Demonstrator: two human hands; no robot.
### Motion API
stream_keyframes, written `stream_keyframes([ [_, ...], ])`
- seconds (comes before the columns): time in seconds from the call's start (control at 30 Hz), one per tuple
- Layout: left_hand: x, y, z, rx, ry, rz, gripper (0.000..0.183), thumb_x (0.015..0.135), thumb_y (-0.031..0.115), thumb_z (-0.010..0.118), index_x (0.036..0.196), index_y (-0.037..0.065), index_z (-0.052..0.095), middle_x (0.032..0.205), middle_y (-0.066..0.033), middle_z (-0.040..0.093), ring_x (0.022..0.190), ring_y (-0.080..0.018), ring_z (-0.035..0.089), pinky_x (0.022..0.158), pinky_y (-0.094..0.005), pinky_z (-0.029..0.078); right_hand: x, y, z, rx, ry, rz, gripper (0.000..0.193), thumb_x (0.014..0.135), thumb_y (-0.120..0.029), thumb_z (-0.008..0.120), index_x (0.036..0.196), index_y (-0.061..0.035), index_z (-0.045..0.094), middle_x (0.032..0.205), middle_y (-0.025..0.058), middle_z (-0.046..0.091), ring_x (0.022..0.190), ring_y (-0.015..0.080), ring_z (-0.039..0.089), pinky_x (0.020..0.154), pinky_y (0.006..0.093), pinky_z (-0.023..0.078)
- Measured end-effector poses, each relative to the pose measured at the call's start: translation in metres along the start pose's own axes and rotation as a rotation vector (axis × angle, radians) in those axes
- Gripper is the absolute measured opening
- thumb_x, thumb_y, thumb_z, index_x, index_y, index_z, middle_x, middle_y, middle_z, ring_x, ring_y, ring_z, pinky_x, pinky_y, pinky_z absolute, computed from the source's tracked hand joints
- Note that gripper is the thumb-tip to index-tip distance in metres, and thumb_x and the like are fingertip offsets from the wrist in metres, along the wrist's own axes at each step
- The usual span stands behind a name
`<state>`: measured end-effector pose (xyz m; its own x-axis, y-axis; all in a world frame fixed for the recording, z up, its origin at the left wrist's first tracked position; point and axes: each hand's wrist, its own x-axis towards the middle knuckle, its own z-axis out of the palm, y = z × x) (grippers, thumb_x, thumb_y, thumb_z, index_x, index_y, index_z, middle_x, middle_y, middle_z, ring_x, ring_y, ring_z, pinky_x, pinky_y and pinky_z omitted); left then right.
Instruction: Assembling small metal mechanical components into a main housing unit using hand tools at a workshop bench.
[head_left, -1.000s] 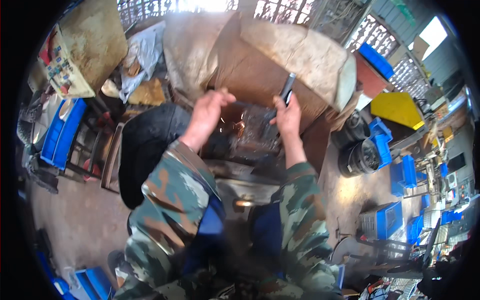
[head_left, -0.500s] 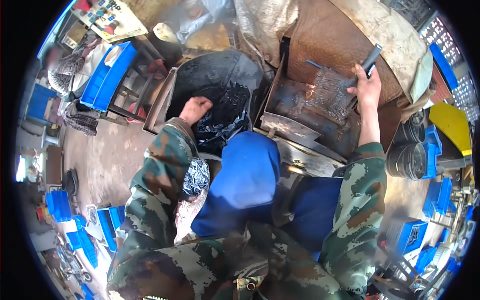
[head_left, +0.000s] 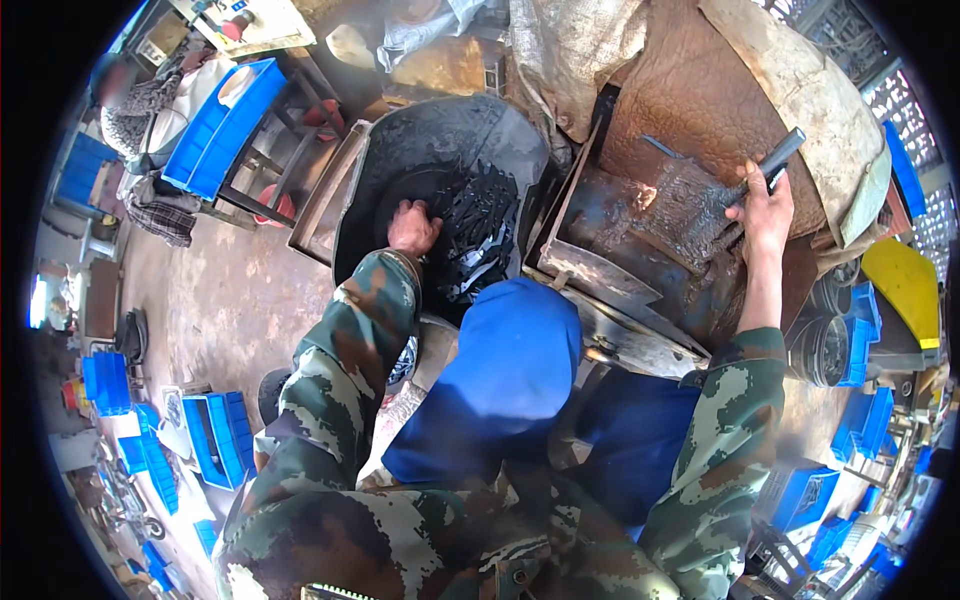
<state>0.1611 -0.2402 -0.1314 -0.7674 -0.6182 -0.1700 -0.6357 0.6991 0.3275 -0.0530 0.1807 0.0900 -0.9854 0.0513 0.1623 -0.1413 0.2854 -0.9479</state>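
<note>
L hand point(head_left: 415, 228) was down in blk tub point(head_left: 450, 122), beside dk strips point(head_left: 492, 208); fingers part-curled, couldn't tell if pinching any. R hand point(head_left: 767, 210) was wrapped round dk tool point(head_left: 784, 151), at R side of metal tray point(head_left: 600, 270) w/ rough slab point(head_left: 682, 215) in it. Farther off, L, blue bin point(head_left: 205, 150) held pale round item point(head_left: 236, 86).

At 8 o'clock and 4 o'clock, the sleeves point(head_left: 345, 370) wore a camouflage pattern of green, brown and pale grey. The trousers point(head_left: 505, 370), just below the centre, were plain blue. Toward 12 o'clock, the bucket point(head_left: 440, 125) was dark grey, and its pieces point(head_left: 480, 230) were black with whitish shine. The bar point(head_left: 782, 156) at 2 o'clock was dark grey. The tray point(head_left: 225, 130) at 10 o'clock was bright blue; at 3 o'clock, a panel point(head_left: 905, 285) was yellow.
</note>
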Motion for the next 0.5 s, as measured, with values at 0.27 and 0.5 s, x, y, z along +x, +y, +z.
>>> stream_keyframes([
  [0.27, 0.021, -0.016, 0.012, 0.161, -0.023, 0.047, 0.05, 0.087, 0.038, 0.067, 0.125, 0.006, 0.061, 0.134, -0.0175, 0.053, 0.128, -0.0383, 0.049, 0.105, -0.0516, 0.042, 0.002, 0.004, 0.005, 0.034, -0.017, -0.015, 0.038, 0.1, -0.021, 0.063, 0.131, -0.0034, 0.053, 0.101, 0.0073, 0.07, 0.055, 0.0034, 0.044, 0.043, 0.022, 0.048],
  [0.5, 0.026, -0.02, 0.019, 0.176, -0.079, 0.053, 0.047, 0.086, 0.032, 0.065, 0.124, 0.006, 0.061, 0.129, -0.0184, 0.06, 0.125, -0.0392, 0.052, 0.104, -0.052, 0.042, 0.001, 0.004, 0.002, 0.012, -0.01, -0.001, 0.039, 0.1, -0.021, 0.063, 0.133, -0.0037, 0.051, 0.103, 0.0082, 0.07, 0.054, 0.0031, 0.043, 0.043, 0.0221, 0.048],
])
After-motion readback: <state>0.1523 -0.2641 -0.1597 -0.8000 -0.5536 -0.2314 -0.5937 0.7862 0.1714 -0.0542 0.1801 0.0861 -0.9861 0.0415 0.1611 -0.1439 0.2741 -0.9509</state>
